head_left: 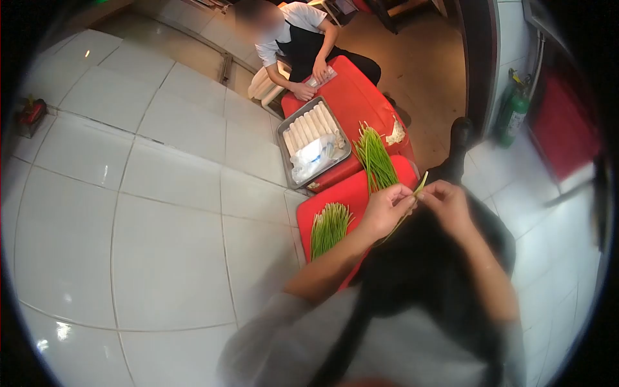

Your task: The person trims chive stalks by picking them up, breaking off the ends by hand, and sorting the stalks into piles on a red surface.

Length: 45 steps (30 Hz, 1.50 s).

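My left hand [388,208] pinches a long, thin green stalk [422,181] between thumb and fingers. Close beside it, my right hand [449,205] has its fingertips closed on the same stalk near its pale upper end. The stalk's lower part runs down behind my left hand. Just beyond my left hand lies a bundle of similar green stalks [376,157] across the red surfaces. A second bunch [330,230] rests on the nearer red surface [308,209], left of my left forearm.
A metal tray [284,150] holds several pale rolls [313,127] and a plastic bag [315,157] on the farther red box [351,84]. Behind it sits a person in a dark apron [300,48], hands on a small packet. White tiled wall stands left; a green fire extinguisher [514,109] stands right.
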### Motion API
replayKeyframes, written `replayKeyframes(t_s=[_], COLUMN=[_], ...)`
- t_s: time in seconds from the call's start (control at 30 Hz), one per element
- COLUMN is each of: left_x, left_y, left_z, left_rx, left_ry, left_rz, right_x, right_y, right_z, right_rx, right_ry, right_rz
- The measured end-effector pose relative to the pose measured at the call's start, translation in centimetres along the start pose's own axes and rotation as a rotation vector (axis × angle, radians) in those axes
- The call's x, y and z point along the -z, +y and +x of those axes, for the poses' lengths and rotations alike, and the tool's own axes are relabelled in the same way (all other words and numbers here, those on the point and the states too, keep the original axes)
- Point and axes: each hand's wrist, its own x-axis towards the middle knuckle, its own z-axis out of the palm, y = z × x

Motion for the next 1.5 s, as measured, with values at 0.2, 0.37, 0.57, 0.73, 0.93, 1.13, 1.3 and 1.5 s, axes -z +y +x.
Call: replayKeyframes(t_s=[0.2, 0.37, 0.57, 0.73, 0.93, 1.13, 1.3, 1.5], left_x=[0.1, -0.5, -0.7, 0.1, 1.4, 2.4, 1.9, -0.6], left_y=[0.9, 1.5, 1.5, 2.0, 1.8, 1.8, -1.8, -0.2], left_z=[-0.4, -0.5, -0.6, -0.8, -0.5, -0.2, 0.8, 0.1], left_rx=[-0.051, -0.115, -0.284, -0.352, -0.319, -0.138, -0.111, 0.249], left_ry=[0.067, 0.067, 0.1, 0.149, 0.056, 0.025, -0.01, -0.167], left_rz=[0.268, 0.395, 0.566, 0.642, 0.7, 0.612, 0.198, -0.224], right_x=[0.1, 0.4, 0.9, 0.7, 1.5, 3.4, 2.3, 0.9], right_y=[0.1, 0.6, 1.2, 1.2, 1.0, 1.1, 0.7, 1.9], right_z=[-0.3, -0.3, -0.1, -0.3, -0.2, 0.6, 1.0, 0.1], right_rx=[-0.048, -0.069, -0.08, -0.043, -0.078, -0.101, -0.225, -0.261], right_ry=[-0.01, 0.005, -0.006, 0.008, 0.038, 0.189, 0.16, 0.174], right_rz=[0.029, 0.033, 0.011, -0.053, -0.055, 0.089, 0.347, 0.474])
